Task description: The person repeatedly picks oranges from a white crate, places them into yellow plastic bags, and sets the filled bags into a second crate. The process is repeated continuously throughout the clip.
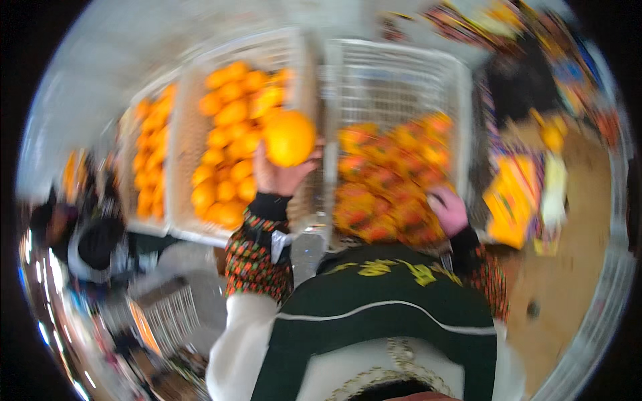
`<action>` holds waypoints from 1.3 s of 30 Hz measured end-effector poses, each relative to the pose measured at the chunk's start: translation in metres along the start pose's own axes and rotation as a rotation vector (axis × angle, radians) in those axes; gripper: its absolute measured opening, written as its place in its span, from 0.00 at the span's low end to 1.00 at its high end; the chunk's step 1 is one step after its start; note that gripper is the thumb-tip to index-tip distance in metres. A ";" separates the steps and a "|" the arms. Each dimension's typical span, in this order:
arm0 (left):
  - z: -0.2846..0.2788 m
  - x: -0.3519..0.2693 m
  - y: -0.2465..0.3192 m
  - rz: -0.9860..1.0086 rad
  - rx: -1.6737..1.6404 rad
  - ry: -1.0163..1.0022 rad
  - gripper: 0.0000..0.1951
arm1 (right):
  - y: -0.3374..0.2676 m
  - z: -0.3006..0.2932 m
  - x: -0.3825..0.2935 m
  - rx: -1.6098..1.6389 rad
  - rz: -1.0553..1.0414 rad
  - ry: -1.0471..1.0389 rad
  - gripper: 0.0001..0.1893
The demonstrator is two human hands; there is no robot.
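Note:
My left hand [283,173] holds a large orange [289,138] above the right edge of a white plastic crate [176,150] of bare oranges [233,113]. At the right, my right hand [448,209] rests on the near right part of the fruit in another white plastic crate [351,55]. That fruit [396,180] looks wrapped in clear film with red and green marks; blur hides the detail. Whether my right fingers grip one of them cannot be told.
A third crate of oranges [150,155] stands at the far left. Yellow printed packaging [512,200] lies right of the wrapped fruit, on a brown surface [562,295]. People [98,245] are at the lower left, near another crate [168,313].

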State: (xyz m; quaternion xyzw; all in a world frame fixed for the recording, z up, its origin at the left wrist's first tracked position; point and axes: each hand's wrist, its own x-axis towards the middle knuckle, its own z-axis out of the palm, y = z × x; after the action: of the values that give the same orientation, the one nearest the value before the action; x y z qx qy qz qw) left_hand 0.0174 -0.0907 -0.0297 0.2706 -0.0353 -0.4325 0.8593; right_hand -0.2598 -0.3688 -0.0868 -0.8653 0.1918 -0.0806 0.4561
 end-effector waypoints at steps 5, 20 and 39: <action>0.041 -0.014 -0.096 -0.280 -0.103 -0.171 0.37 | 0.074 -0.109 -0.042 -0.351 0.162 0.495 0.11; 0.069 -0.042 -0.172 -0.333 0.096 -0.105 0.35 | 0.222 -0.233 -0.007 -0.776 0.180 0.236 0.10; 0.074 -0.040 -0.158 -0.245 -0.175 -0.097 0.33 | -0.066 -0.048 -0.011 1.645 0.054 -0.156 0.16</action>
State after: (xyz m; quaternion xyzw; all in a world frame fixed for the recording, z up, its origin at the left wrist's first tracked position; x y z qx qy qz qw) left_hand -0.1435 -0.1676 -0.0383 0.1758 -0.0055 -0.5479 0.8178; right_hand -0.2683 -0.3673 -0.0049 -0.2532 0.0601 -0.1240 0.9576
